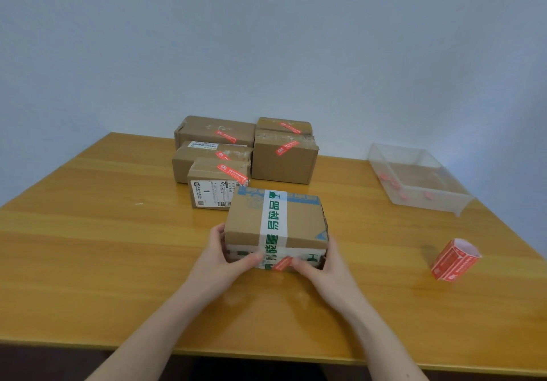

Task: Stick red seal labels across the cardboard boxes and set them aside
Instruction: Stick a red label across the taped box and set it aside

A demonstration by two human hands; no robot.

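Note:
A cardboard box point(245, 220) banded with white tape printed in green sits in the middle of the wooden table point(103, 232). A red seal label point(281, 263) lies on its near side face. My left hand point(228, 257) grips the box's left near corner, thumb across the front face. My right hand point(321, 263) grips the right near corner, its thumb touching the label. A roll of red seal labels point(453, 259) stands on the table to the right, apart from both hands.
Several cardboard boxes point(284, 158) bearing red labels are grouped at the table's far side by the wall. A clear plastic tray point(420, 200) with red paper scraps sits at the far right. The table's near edge runs just below my forearms.

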